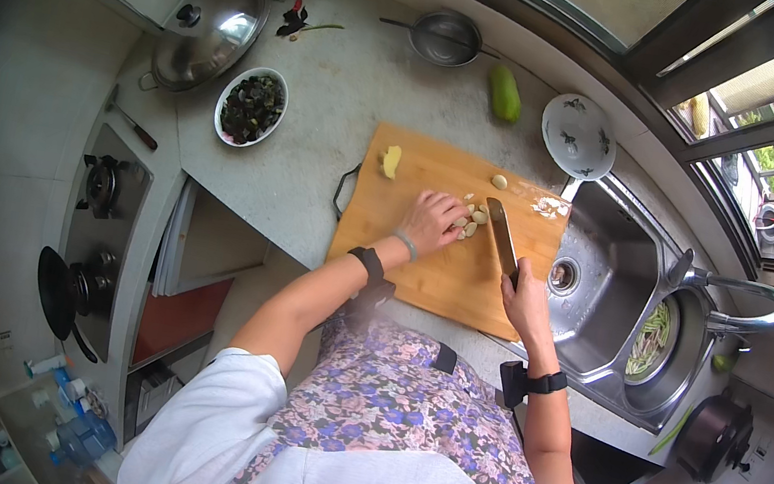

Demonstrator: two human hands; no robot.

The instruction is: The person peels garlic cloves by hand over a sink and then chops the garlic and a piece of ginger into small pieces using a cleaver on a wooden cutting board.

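A wooden cutting board point(419, 277) lies on the counter before me. My right hand point(526, 302) grips the handle of a kitchen knife point(502, 236), its blade pointing away from me just right of several peeled garlic cloves point(470, 229). At the left side of those cloves, my left hand point(434, 219) rests low over the board with curled fingers, the fingertips by the garlic. Whether it pinches a clove is hidden. One separate garlic clove point(499, 181) sits farther up the board. A piece of ginger point(390, 161) lies near its upper left corner, and pale skins point(550, 206) at the upper right.
Right of the board is a steel sink point(611, 239) with a faucet point(749, 307) and a basin of cut green vegetables point(651, 341). A patterned bowl point(578, 137), green gourd point(504, 93) and metal strainer point(446, 39) stand behind. Leftward are a dish of dark food point(252, 108) and lidded wok point(211, 35).
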